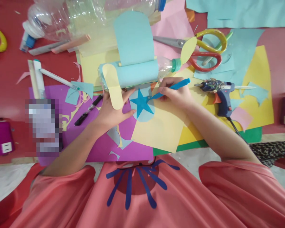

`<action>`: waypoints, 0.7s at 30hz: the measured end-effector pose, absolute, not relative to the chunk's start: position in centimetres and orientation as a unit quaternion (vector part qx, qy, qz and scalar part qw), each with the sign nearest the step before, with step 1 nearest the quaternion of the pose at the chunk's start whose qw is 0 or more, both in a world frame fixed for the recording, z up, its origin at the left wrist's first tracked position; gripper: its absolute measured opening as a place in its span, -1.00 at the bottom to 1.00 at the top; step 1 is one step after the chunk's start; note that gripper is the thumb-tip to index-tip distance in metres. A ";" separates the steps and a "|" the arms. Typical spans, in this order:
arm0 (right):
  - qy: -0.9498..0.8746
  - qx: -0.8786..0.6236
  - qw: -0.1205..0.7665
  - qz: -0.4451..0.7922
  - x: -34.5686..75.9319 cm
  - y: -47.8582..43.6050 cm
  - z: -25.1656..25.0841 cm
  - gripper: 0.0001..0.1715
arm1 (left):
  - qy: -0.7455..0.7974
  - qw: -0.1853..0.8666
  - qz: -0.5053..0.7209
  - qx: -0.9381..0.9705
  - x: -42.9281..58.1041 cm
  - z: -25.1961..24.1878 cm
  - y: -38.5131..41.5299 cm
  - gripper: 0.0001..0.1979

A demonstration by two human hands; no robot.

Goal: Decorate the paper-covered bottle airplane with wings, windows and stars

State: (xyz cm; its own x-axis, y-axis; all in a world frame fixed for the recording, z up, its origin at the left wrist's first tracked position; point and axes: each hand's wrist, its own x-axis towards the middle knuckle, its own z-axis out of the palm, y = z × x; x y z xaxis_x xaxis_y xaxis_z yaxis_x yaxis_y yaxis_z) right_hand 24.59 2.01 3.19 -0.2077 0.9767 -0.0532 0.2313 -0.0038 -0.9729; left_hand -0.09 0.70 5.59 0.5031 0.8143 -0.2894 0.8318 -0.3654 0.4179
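Observation:
My right hand [174,91] grips a blue felt-tip pen [180,85]. The pen's tip touches a blue star [142,104] on a light-blue paper disc [146,116]. Thumb and fingers apart, my left hand [112,110] rests at the disc's left edge. Just beyond both hands lies a plastic bottle [165,67] wrapped in light-blue paper, with a green cap. A rounded light-blue paper piece [134,36] stands out from its far side. A pale yellow rounded strip [112,87] at its left end partly covers my left hand.
Scissors [209,41] and a glue gun [222,95] lie to the right. On the left are a black marker [87,110], a white pen [59,78] and a blurred-out phone-like object [44,126]. Clear plastic bottles [68,15] lie at the back. Coloured sheets and scraps cover the red table.

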 end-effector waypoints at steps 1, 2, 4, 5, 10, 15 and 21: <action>-0.586 -0.510 0.385 0.498 24.5 2.0 3.2 -0.72 | 0.498 0.265 -0.017 0.825 -0.1 5.6 0.7 -0.37; -0.577 -0.513 0.393 0.499 24.5 2.0 3.1 -0.73 | 0.499 0.266 -0.017 0.825 -0.1 5.6 0.7 -0.37; -0.570 -0.512 0.401 0.501 24.4 2.0 3.0 -0.76 | 0.497 0.269 -0.017 0.825 0.0 5.7 0.7 -0.37; -0.572 -0.510 0.401 0.502 24.4 2.0 2.9 -0.77 | 0.497 0.271 -0.017 0.824 0.0 5.7 0.7 -0.36; -0.598 -0.495 0.387 0.497 24.5 2.0 2.8 -0.71 | 0.501 0.273 -0.024 0.821 0.1 5.7 0.8 -0.35; -0.614 -0.489 0.380 0.489 24.5 2.0 3.0 -0.66 | 0.501 0.271 -0.026 0.821 0.1 5.8 0.7 -0.36; -0.592 -0.510 0.389 0.488 24.5 2.0 3.2 -0.69 | 0.492 0.261 -0.013 0.830 -0.2 5.5 0.7 -0.37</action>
